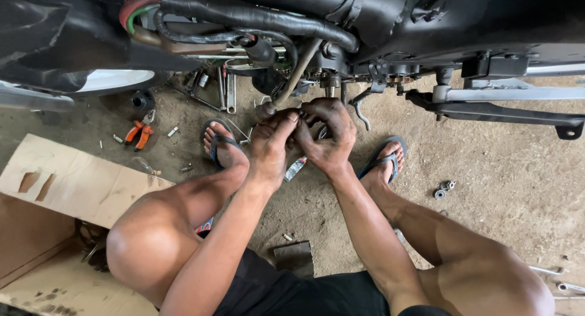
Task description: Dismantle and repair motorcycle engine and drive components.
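Under the motorcycle frame (pixel 390 23), left hand (pixel 271 145) and right hand (pixel 329 136) meet, fingers curled around something small. Cannot tell what. Orange pliers (pixel 139 134) lie well apart on the dirt.

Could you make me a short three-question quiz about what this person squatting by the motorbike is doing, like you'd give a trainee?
1. True or false: the left hand and the right hand are closed together on one small part beneath the motorcycle.
2. What lies on the ground left of the left foot? A) orange-handled pliers B) a hammer C) a paint tin
3. What flat material lies at the person's left side?

Key
1. True; what the part is stays hidden by the fingers.
2. A, the orange-handled pliers.
3. A sheet of brown cardboard.
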